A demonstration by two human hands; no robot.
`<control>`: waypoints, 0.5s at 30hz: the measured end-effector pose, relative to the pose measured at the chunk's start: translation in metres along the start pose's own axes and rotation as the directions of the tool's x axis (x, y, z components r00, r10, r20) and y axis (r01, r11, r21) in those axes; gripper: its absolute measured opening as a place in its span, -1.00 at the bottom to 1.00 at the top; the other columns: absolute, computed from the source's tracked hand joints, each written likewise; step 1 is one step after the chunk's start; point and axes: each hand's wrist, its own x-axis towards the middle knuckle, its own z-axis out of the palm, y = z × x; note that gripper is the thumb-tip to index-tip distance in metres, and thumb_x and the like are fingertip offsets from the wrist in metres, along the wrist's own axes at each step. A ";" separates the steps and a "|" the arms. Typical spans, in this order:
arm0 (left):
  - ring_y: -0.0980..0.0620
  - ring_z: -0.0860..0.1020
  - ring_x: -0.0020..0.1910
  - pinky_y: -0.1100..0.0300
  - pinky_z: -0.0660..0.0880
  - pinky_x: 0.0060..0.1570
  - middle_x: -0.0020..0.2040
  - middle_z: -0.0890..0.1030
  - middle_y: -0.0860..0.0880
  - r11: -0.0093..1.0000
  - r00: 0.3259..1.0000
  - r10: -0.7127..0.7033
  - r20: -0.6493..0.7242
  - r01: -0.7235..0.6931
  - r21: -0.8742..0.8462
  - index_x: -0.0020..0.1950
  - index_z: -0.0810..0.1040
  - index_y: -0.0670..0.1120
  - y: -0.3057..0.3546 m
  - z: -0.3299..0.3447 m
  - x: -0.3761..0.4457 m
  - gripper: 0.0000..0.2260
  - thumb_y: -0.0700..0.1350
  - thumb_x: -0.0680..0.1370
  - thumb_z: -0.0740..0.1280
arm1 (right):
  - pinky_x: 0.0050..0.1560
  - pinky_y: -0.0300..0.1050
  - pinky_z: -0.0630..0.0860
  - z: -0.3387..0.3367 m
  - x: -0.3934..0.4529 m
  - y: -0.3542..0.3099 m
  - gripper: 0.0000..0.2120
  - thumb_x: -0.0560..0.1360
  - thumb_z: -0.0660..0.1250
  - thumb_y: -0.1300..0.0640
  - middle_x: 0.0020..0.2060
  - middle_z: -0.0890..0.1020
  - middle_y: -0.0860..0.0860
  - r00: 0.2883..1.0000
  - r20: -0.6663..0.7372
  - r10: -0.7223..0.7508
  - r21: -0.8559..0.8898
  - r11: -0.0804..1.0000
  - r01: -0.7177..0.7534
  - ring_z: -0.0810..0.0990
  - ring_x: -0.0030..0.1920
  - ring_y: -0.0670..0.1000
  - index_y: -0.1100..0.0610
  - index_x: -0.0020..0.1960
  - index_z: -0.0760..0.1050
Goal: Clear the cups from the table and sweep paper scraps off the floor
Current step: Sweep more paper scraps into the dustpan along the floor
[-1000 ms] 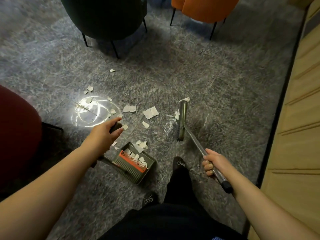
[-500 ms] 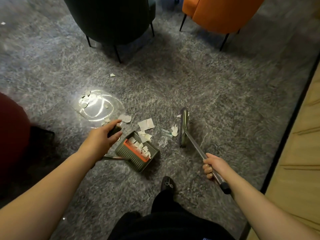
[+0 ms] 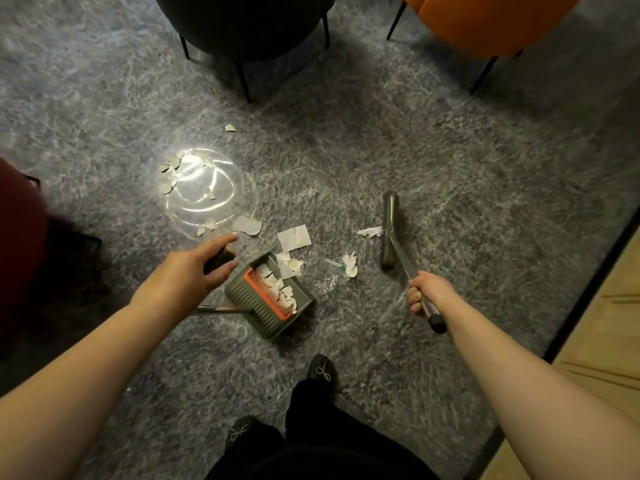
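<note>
Both forearms are bare — no sleeves, watch or rings in view. Black trousers (image 3: 322, 445) cover the legs, and black shoes (image 3: 321, 370) carry small pale bow-shaped marks — details blurred.

I see grey carpeted floor (image 3: 450, 168) carrying scattered paper scraps (image 3: 293, 237), a green dustpan (image 3: 270, 299) holding more scraps, the broom head (image 3: 390, 233), and chair legs (image 3: 242, 81).
</note>
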 end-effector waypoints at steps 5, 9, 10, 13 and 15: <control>0.09 0.58 -0.10 0.17 0.45 -0.07 -0.08 0.61 0.10 1.000 1.000 -0.010 -0.017 0.010 -0.006 0.35 0.42 0.37 0.000 0.005 0.001 -0.55 0.05 0.52 0.42 | -0.64 -0.36 0.24 0.009 0.036 -0.020 -0.77 0.60 0.00 0.30 -0.64 0.30 -0.01 0.999 -0.016 0.036 -0.106 0.994 -0.038 0.26 -0.71 -0.10 0.02 -0.03 0.31; 0.08 0.61 -0.11 0.15 0.49 -0.07 -0.08 0.64 0.08 1.000 1.000 -0.008 -0.021 0.008 -0.011 0.35 0.41 0.37 -0.003 0.006 0.003 -0.54 0.06 0.51 0.42 | -0.63 -0.32 0.26 0.019 0.052 -0.021 -0.71 0.60 -0.01 0.31 -0.56 0.31 0.00 0.999 -0.001 0.044 -0.174 0.984 -0.043 0.27 -0.68 -0.09 0.00 0.16 0.33; 0.06 0.62 -0.09 0.15 0.49 -0.06 -0.06 0.65 0.06 1.000 1.000 -0.005 -0.017 0.005 -0.011 0.35 0.40 0.37 -0.005 0.005 0.004 -0.54 0.06 0.51 0.42 | -0.63 -0.31 0.26 0.022 0.053 -0.016 -0.60 0.59 -0.01 0.32 -0.56 0.31 0.00 0.999 0.007 0.045 -0.196 0.980 -0.043 0.27 -0.67 -0.10 0.00 0.35 0.27; 0.03 0.63 -0.06 0.18 0.45 -0.07 -0.02 0.67 0.02 1.000 1.000 0.012 -0.015 -0.012 0.001 0.36 0.41 0.35 -0.008 0.005 0.005 -0.54 0.05 0.51 0.42 | -0.63 -0.28 0.29 0.035 0.047 0.009 -0.43 0.58 0.04 0.34 -0.59 0.35 0.00 0.998 0.047 0.034 -0.276 0.961 -0.020 0.30 -0.67 -0.10 0.00 0.53 0.08; 0.01 0.63 -0.06 0.16 0.47 -0.07 -0.01 0.67 0.01 1.000 1.000 0.017 -0.015 -0.017 0.016 0.37 0.40 0.36 -0.009 0.005 0.005 -0.54 0.05 0.52 0.41 | -0.62 -0.27 0.31 0.046 0.036 0.030 -0.43 0.58 0.06 0.33 -0.61 0.38 -0.02 0.996 0.084 0.036 -0.300 0.954 -0.009 0.32 -0.66 -0.10 0.01 0.54 0.08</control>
